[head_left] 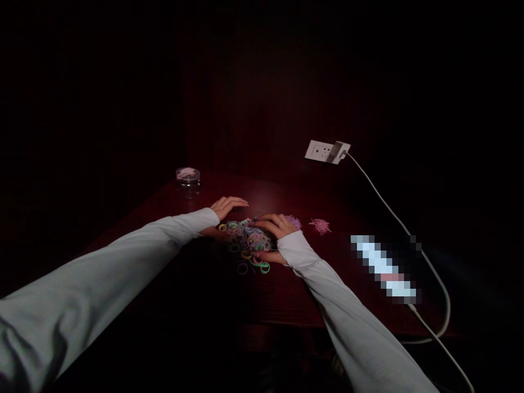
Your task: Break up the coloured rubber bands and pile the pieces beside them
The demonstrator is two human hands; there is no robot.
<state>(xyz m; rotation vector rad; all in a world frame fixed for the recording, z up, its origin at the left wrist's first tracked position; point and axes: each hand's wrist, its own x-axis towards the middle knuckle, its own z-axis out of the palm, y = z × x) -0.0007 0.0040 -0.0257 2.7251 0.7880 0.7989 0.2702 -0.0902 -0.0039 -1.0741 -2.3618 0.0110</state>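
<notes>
A heap of small colourful hair ties (254, 239) lies on the dark red table, with several loose loops along its near side. My left hand (230, 206) is at the heap's left, fingers stretched out over its far side and the thumb low beside the ties. From the right, my right hand (280, 225) curves around the heap, fingers and thumb spread apart and touching the ties. Neither hand visibly grips a tie. Just past my right hand sits a small purple bunch of bands (293, 221), and a pink bunch (320, 226) lies farther right.
A clear lidded jar (188, 183) stands at the back left of the table (282, 308). On the right lies a blurred-out bright device (385, 270) with a white cable (440, 284). A wall socket (321, 152) holds a plugged-in charger. The surroundings are very dark.
</notes>
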